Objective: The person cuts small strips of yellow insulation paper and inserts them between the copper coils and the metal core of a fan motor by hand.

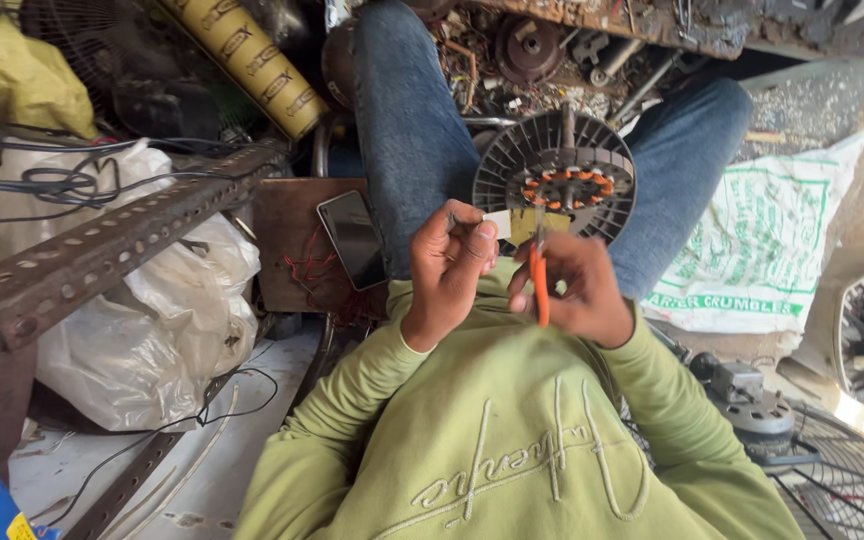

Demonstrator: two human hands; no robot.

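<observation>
Paper strip (pixel 497 224), small and pale, sits pinched in our left hand (pixel 449 270) just before the fan motor (pixel 555 188) on our lap. Light, floppy, tears easily; we judge an edge grip best. Right hand (pixel 574 290) fingers close round orange-handled scissors (pixel 539 280).

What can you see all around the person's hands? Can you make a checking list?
Surface: dusty floor, no table seen.
Job's things: fan motor with copper windings on lap; small white strip; orange-handled scissors.
Clutter: phone, plastic bags, rusty slotted bar, yellow roll, printed sack.
Grips: left hand pinches strip; right hand holds scissors.
Cables: black wires.
Surroundings: fan guard, scrap parts.
</observation>
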